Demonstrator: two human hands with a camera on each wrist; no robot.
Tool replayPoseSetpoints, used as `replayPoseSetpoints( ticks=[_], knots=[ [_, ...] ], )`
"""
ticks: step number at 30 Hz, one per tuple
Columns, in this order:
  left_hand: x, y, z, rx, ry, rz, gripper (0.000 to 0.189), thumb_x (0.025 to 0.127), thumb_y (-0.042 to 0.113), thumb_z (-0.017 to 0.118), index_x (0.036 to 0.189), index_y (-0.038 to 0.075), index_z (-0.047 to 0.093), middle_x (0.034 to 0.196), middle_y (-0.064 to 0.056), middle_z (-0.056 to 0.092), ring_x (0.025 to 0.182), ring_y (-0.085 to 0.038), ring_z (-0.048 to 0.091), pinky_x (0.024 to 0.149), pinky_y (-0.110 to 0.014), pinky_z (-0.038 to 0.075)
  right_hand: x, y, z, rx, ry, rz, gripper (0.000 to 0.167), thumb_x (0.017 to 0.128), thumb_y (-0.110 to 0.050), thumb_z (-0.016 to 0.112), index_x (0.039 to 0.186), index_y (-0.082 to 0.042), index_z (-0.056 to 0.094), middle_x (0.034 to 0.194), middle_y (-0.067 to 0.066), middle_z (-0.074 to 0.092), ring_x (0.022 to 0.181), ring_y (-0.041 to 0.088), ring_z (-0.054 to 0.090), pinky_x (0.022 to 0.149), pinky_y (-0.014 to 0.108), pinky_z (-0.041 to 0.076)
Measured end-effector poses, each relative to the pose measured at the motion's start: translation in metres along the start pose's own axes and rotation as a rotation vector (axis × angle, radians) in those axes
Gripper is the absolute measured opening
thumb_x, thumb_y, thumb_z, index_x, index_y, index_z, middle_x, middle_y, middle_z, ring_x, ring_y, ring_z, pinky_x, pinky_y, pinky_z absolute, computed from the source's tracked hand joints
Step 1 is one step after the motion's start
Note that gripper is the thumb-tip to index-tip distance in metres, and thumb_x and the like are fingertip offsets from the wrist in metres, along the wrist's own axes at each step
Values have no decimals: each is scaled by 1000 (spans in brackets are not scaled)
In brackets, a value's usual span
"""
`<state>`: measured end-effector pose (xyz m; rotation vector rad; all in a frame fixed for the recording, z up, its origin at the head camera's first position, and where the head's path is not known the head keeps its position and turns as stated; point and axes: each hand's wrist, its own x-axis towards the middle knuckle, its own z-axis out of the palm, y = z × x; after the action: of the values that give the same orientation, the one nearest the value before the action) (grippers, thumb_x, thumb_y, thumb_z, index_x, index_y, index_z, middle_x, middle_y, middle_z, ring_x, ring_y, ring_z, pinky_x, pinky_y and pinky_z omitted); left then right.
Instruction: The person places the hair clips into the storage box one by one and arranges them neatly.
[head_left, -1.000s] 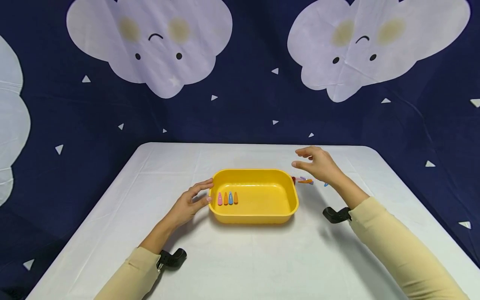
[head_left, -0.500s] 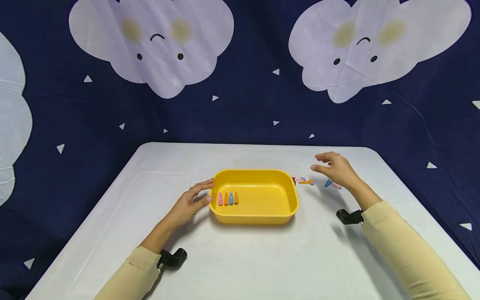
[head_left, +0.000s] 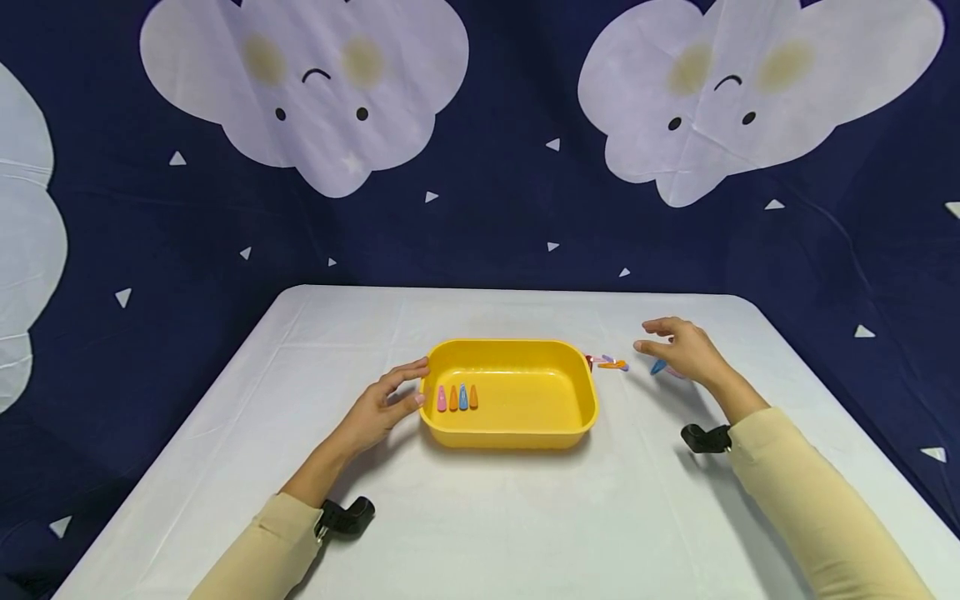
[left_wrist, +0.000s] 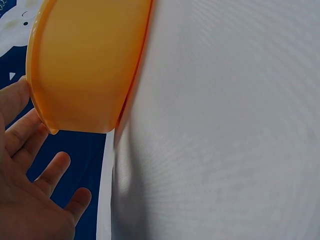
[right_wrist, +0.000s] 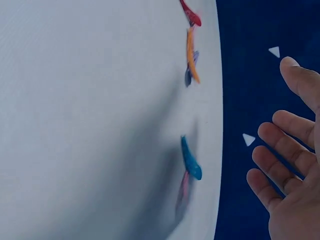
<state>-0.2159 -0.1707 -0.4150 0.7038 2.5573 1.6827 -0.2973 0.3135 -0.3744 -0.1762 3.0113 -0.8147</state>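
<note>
A yellow plastic basin (head_left: 525,437) stands on the white table. Inside, near its left end, a pink hair clip (head_left: 442,398) and a blue hair clip (head_left: 462,397) lie in a row with two orange ones. My left hand (head_left: 378,408) touches the basin's left rim with thumb and fingertips, the other fingers spread in the left wrist view. Above the table, right of the basin, my right hand (head_left: 690,350) hovers with loosely bent fingers and holds nothing. Nearest to it are another blue clip (right_wrist: 191,160) and a pink clip (right_wrist: 184,187), partly covered by the hand in the head view.
Just right of the basin lies a loose group of clips: a red one (right_wrist: 191,14), an orange one (right_wrist: 191,55) and purplish ones. A dark blue cloth (head_left: 495,225) with white clouds hangs behind the table's far edge.
My right hand has moved right and lower, away from the basin and towards the blue and pink clips. My left hand stays at the basin's rim.
</note>
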Motion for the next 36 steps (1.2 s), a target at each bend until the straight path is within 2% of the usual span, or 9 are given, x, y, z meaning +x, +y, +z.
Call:
replayPoseSetpoints(
  ticks=[12, 17, 24, 36],
  knots=[
    [0, 1, 0, -12, -1, -7, 42, 92, 19, 60, 131, 3, 52, 150, -9, 40, 143, -33, 26, 115, -60, 20, 0, 22, 12, 3, -10, 10, 68, 88, -50, 60, 134, -2, 49, 134, 30, 47, 124, 47, 43, 99, 61, 38],
    [0, 1, 0, -8, 0, -5, 42, 92, 18, 60, 131, 3, 52, 150, -9, 40, 143, -33, 26, 114, -61, 20, -4, 26, 14, 11, -17, 22, 66, 88, -46, 61, 133, -1, 49, 133, 32, 48, 123, 48, 44, 99, 60, 39],
    [0, 0, 0, 9, 3, 0, 42, 93, 18, 60, 131, 3, 52, 149, -9, 40, 143, -33, 26, 114, -61, 21, -5, 31, 17, -7, -33, 19, 67, 88, -49, 61, 133, 0, 49, 130, 32, 50, 121, 48, 46, 97, 59, 40],
    [0, -1, 0, 9, 8, -8, 43, 92, 20, 60, 131, 4, 53, 149, -8, 41, 143, -33, 27, 114, -60, 21, -12, 37, 20, -3, -24, 10, 64, 88, -45, 62, 130, 1, 51, 127, 27, 55, 117, 43, 50, 96, 56, 41]
  ],
)
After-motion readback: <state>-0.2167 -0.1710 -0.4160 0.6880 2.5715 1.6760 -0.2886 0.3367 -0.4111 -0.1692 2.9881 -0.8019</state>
